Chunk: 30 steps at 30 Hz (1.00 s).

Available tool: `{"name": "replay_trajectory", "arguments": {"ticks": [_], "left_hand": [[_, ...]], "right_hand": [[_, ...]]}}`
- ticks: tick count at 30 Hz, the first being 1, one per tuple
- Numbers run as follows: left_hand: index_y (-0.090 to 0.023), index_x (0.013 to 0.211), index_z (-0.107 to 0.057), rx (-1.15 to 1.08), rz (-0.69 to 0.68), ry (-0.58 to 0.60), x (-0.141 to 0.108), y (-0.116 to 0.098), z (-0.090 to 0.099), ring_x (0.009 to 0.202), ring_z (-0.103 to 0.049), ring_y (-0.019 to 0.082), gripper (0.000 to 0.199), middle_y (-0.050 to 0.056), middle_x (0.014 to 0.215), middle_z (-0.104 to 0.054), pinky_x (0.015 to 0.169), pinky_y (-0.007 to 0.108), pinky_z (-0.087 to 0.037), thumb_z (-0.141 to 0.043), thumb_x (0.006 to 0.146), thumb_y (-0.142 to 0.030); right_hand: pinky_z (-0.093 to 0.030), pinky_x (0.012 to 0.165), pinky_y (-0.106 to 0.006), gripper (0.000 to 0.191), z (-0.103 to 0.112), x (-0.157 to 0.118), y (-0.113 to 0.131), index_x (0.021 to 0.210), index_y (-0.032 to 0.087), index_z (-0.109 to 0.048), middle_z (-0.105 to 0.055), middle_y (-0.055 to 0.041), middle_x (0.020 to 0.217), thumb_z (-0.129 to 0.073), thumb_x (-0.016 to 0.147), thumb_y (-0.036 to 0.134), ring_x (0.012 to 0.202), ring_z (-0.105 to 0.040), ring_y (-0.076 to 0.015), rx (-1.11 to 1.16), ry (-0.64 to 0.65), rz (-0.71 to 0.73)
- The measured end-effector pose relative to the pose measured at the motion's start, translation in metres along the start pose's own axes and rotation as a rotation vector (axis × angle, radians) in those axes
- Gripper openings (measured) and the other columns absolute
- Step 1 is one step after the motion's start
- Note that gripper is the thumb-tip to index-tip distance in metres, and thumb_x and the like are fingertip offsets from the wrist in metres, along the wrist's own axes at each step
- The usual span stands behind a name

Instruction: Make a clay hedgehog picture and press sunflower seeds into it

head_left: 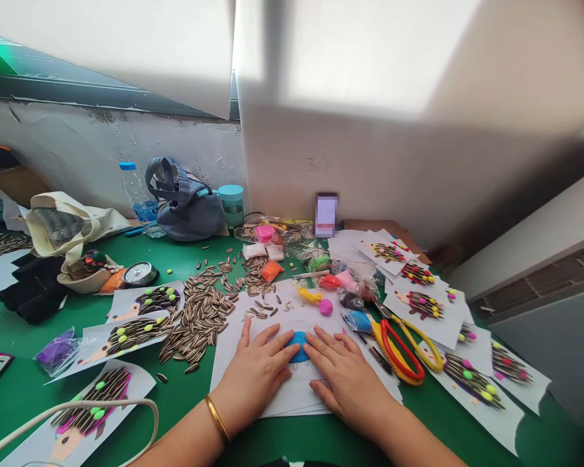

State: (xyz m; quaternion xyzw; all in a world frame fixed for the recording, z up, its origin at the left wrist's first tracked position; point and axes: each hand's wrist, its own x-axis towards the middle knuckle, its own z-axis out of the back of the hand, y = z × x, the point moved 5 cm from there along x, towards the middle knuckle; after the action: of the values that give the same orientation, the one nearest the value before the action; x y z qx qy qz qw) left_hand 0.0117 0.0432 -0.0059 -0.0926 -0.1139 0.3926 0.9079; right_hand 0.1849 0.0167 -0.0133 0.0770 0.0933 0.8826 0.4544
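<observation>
While both hands lie flat over it, the blue clay patch [300,347] reads as a solid, bright blue, rounded piece — smooth-looking, edges partly under fingertips. It's on the white paper [272,407], mid-stack, on the green desk [175,415]. Left hand [259,363]: open, fingers spread, fingertips on the blue, nothing gripped. Right hand [343,370]: same — open, fingertips at the patch's other edge. Sunflower seeds [202,318] piled left of the paper.

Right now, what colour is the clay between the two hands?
The clay is bright blue; it shows best in the head view.
</observation>
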Motion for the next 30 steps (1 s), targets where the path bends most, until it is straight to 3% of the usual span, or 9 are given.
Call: {"name": "replay_trajectory", "arguments": {"ticks": [5, 10, 16, 20, 25, 30], "left_hand": [[-0.03, 0.143, -0.045, -0.005, 0.018, 0.008, -0.001, 0.001, -0.002, 0.133, -0.048, 0.033, 0.055, 0.005, 0.142, -0.057, 0.114, 0.073, -0.006, -0.061, 0.092, -0.024], [-0.028, 0.135, -0.054, 0.031, 0.011, -0.039, -0.002, 0.0, -0.004, 0.134, -0.046, 0.033, 0.046, 0.008, 0.143, -0.055, 0.116, 0.07, -0.009, -0.064, 0.09, -0.032], [-0.025, 0.145, -0.042, 0.028, 0.072, -0.096, -0.002, 0.004, -0.003, 0.131, -0.05, 0.032, 0.06, 0.011, 0.14, -0.057, 0.116, 0.069, -0.008, -0.064, 0.089, -0.031], [-0.025, 0.146, -0.04, 0.031, 0.113, -0.148, 0.001, 0.008, -0.004, 0.131, -0.052, 0.031, 0.061, 0.012, 0.139, -0.058, 0.117, 0.067, -0.01, -0.062, 0.09, -0.032], [-0.024, 0.146, -0.039, 0.022, 0.118, -0.15, 0.004, 0.01, -0.008, 0.132, -0.05, 0.03, 0.06, 0.013, 0.141, -0.056, 0.118, 0.065, -0.014, -0.061, 0.091, -0.031], [-0.024, 0.145, -0.04, 0.022, 0.104, -0.202, 0.002, 0.011, -0.004, 0.132, -0.051, 0.029, 0.057, 0.013, 0.142, -0.055, 0.118, 0.064, -0.016, -0.06, 0.092, -0.031]], "right_hand": [[-0.029, 0.114, -0.059, 0.06, -0.003, 0.0, -0.003, 0.15, 0.02, -0.039, -0.037, -0.0106, 0.155, -0.054, 0.093, 0.032, 0.145, -0.033, -0.0298, -0.013, -0.026, -0.024], [-0.031, 0.112, -0.058, 0.059, -0.003, 0.004, -0.001, 0.147, 0.018, -0.043, -0.042, -0.0108, 0.153, -0.056, 0.092, 0.036, 0.143, -0.036, -0.0304, -0.018, -0.043, 0.004], [-0.041, 0.102, -0.045, 0.039, 0.027, -0.002, -0.006, 0.134, 0.022, -0.056, -0.06, -0.0093, 0.136, -0.049, 0.095, 0.023, 0.125, -0.054, -0.0261, -0.033, -0.377, -0.031], [-0.043, 0.097, -0.046, 0.033, 0.051, -0.01, -0.045, 0.125, 0.02, -0.061, -0.067, -0.0116, 0.121, -0.048, 0.095, 0.026, 0.113, -0.058, -0.029, -0.129, -0.514, -0.236], [-0.046, 0.088, -0.042, 0.027, 0.069, -0.001, -0.096, 0.115, 0.021, -0.064, -0.068, -0.0112, 0.114, -0.049, 0.093, 0.027, 0.105, -0.06, -0.0292, -0.254, -0.356, -0.468], [-0.044, 0.067, -0.032, 0.016, 0.083, 0.019, -0.116, 0.094, 0.024, -0.068, -0.07, -0.0077, 0.102, -0.054, 0.092, 0.032, 0.092, -0.064, -0.0249, -0.269, -0.164, -0.574]]}}
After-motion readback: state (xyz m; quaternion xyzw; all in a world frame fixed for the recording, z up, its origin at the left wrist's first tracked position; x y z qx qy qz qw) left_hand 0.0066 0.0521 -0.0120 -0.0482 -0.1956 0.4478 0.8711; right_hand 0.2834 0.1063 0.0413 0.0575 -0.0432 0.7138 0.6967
